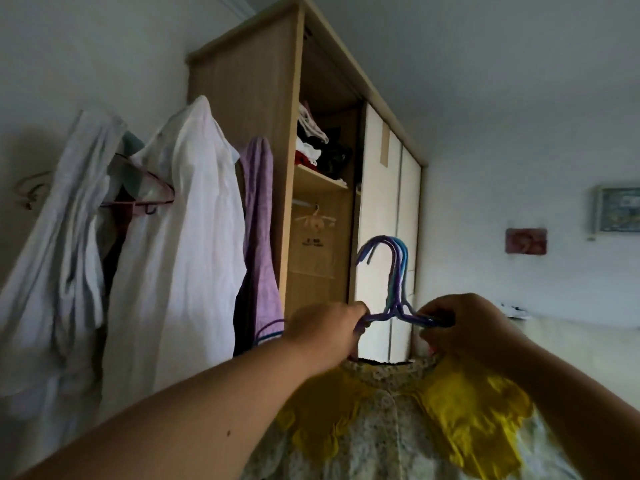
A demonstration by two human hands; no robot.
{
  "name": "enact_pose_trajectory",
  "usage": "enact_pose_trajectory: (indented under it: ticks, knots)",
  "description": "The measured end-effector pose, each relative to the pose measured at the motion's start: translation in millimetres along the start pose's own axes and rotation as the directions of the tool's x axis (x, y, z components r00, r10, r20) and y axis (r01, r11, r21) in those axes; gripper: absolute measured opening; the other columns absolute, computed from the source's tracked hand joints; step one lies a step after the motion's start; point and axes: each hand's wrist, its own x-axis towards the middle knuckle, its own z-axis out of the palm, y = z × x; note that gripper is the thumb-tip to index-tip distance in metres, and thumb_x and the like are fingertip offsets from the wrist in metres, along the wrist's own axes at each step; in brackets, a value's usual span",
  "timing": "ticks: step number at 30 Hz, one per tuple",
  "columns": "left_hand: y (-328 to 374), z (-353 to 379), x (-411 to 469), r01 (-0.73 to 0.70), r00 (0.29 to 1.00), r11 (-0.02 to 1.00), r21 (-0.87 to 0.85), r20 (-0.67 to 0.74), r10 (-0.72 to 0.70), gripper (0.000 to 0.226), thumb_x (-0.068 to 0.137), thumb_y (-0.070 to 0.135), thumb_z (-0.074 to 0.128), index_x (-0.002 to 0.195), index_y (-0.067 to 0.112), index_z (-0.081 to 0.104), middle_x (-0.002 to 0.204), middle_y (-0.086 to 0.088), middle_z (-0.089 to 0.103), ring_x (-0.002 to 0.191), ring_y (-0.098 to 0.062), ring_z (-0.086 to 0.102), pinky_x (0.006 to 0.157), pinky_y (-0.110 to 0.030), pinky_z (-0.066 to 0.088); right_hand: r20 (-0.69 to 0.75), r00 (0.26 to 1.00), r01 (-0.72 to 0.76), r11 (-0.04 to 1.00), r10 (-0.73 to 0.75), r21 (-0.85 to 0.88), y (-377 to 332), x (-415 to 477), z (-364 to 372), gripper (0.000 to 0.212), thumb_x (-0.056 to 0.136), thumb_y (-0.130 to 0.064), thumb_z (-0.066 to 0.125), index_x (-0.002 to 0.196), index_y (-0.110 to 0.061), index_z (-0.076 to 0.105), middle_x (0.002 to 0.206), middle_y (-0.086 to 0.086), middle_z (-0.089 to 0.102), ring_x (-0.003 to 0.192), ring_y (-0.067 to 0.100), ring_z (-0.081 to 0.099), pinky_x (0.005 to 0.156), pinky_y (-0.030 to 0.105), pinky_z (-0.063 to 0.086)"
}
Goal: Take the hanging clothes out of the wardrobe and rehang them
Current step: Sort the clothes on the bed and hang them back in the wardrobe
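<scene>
Head view: left hand (325, 327) and right hand (460, 323) grip the hangers (398, 271) at either shoulder — hooks upright — wardrobe rail (304, 202) lies up-left, nearer the left hand.

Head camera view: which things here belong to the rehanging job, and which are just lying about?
Job: left hand and right hand, both gripping the bunch of hangers; floral garment with a yellow collar, below the hands; wardrobe.

Lying about: folded clothes on the wardrobe shelf; framed picture and red wall plaque on the far wall.
</scene>
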Motion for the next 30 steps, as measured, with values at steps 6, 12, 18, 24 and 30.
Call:
enact_pose_trajectory:
  ticks: [6,12,18,24,30]
  knots:
    - [-83.5,66.3,52.5,-0.122,0.992,0.974,-0.189,0.005,0.125,0.020,0.099,0.024,0.040,0.115,0.025,0.052,0.100,0.000,0.064,0.079,-0.016,0.056,0.064,-0.028,0.043,-0.088,0.989,-0.122,0.992,0.118,-0.041,-3.0,61.1,54.9,0.027,0.075,-0.019,0.076,0.076,-0.041,0.062,0.075,-0.012,0.067,0.069,0.005,0.064,0.058,0.014,0.050]
    - [-113.9,84.1,101.8,-0.201,0.978,0.927,-0.316,-0.009,0.209,0.021,0.097,0.027,0.042,0.115,0.024,0.053,0.098,-0.003,0.065,0.087,-0.022,0.061,0.076,-0.037,0.052,-0.215,0.952,-0.226,0.974,0.216,-0.022,-6.6,96.4,64.3,0.022,0.073,-0.018,0.078,0.081,-0.035,0.067,0.069,-0.017,0.063,0.062,0.001,0.059,0.046,0.008,0.037]
    - [-116.5,101.6,160.1,-0.048,0.976,0.634,-0.772,0.098,0.194,0.035,0.093,0.031,0.052,0.128,0.031,0.050,0.112,0.012,0.057,0.101,-0.021,0.063,0.079,-0.024,0.049,-0.292,0.910,-0.319,0.947,0.294,-0.041,16.5,149.6,89.1,0.028,0.075,-0.016,0.075,0.102,-0.025,0.071,0.076,-0.014,0.062,0.061,0.004,0.060,0.041,0.007,0.037]
    - [-95.2,142.2,258.1,0.094,0.995,0.418,-0.904,0.091,-0.025,0.035,0.096,0.038,0.047,0.120,0.014,0.052,0.106,-0.001,0.066,0.095,-0.017,0.065,0.091,-0.038,0.050,-0.274,0.910,-0.337,0.940,0.312,-0.049,74.3,222.8,113.2,0.034,0.074,-0.019,0.073,0.107,-0.028,0.069,0.086,-0.009,0.068,0.064,0.006,0.064,0.065,0.028,0.058]
    - [-95.3,197.0,359.7,0.209,0.950,0.098,-0.973,0.179,-0.255,0.016,0.098,0.020,0.049,0.105,0.012,0.060,0.082,0.004,0.065,0.073,-0.008,0.064,0.069,-0.023,0.052,-0.110,0.971,-0.217,0.975,0.211,-0.044,147.4,310.7,124.3,0.045,0.078,-0.028,0.073,0.122,-0.030,0.060,0.112,-0.006,0.066,0.083,0.005,0.060,0.061,0.013,0.046]
